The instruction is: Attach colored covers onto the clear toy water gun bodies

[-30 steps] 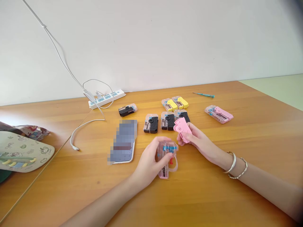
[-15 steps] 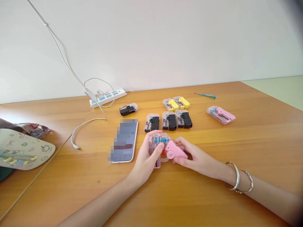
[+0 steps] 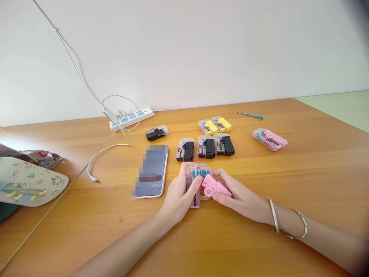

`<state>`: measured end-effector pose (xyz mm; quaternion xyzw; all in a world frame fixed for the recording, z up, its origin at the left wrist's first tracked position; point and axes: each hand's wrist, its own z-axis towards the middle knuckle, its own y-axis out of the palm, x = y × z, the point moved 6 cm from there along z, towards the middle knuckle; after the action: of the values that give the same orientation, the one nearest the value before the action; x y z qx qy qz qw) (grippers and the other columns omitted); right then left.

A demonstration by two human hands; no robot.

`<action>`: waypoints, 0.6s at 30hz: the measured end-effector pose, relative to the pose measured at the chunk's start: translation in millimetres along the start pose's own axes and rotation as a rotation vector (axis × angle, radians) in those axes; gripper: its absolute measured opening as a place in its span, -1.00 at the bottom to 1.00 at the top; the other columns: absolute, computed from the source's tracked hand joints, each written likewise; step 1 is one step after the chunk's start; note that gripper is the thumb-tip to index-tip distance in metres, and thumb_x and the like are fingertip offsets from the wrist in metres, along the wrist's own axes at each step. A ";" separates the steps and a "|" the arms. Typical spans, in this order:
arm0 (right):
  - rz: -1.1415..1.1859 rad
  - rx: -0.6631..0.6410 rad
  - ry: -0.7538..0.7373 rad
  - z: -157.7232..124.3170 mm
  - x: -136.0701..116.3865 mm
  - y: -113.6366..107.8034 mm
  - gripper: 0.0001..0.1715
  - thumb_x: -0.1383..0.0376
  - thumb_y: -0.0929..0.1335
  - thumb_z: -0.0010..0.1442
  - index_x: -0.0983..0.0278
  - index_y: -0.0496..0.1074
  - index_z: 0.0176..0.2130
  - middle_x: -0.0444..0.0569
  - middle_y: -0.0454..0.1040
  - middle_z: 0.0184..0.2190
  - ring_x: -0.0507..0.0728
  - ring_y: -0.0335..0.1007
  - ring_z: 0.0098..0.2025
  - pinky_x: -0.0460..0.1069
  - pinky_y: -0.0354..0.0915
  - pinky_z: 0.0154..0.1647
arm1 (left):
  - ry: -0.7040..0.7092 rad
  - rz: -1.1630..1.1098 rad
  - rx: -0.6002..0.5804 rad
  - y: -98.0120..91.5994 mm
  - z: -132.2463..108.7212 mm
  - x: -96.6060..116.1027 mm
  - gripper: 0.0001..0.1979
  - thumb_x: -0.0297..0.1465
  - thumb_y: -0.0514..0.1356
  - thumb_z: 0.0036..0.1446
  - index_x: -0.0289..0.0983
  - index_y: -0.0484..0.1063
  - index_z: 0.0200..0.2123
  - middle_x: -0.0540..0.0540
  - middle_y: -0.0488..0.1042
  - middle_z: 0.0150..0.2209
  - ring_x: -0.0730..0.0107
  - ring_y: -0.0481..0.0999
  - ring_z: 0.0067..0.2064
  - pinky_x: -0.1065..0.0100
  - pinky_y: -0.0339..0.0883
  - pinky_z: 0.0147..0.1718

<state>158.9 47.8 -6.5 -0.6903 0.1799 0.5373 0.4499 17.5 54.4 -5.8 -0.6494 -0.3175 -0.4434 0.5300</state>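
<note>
Both hands are on one pink and clear folding toy water gun [image 3: 216,186], with blue parts inside and "WATER" lettering on its side. My left hand [image 3: 181,196] grips the clear body, its thumb lying across the front. Fingers of my right hand [image 3: 235,192] are closed round the pink hinged section, which sits swung out at an angle from the body. A bit of red shows between the two halves. Just beyond lie black and clear water guns [image 3: 185,150], several in all, folded flat. Two yellow ones [image 3: 208,127] rest behind them, and another pink one [image 3: 270,139] lies to the right.
A phone [image 3: 151,173] lies left of my hands. At the back left a white power strip [image 3: 132,119] trails a cable [image 3: 107,146] across the wooden table [image 3: 259,246]. A teal screwdriver [image 3: 252,115] lies near the wall, and a patterned bag [image 3: 31,181] at the left edge.
The held water gun and both hands have shifted slightly right and towards me. The bangle on my right wrist has slid a little. Both grips stay on the water gun.
</note>
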 end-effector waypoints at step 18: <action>0.231 -0.168 0.033 -1.0 -1.4 4.5 -0.69 0.11 0.18 0.27 0.25 0.13 -0.08 -0.15 0.16 -0.40 -0.02 0.03 -0.46 -0.08 0.13 -0.44 | 0.000 -0.008 0.000 2.9 -3.4 -3.3 -0.69 -0.14 -0.07 0.23 -0.20 0.17 -0.08 0.03 0.44 -0.47 0.39 0.46 -0.46 0.37 0.33 -0.42</action>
<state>155.7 44.3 -7.2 -0.7090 0.2200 0.5873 0.3224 17.9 50.6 -9.8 -0.6483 -0.3201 -0.4455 0.5280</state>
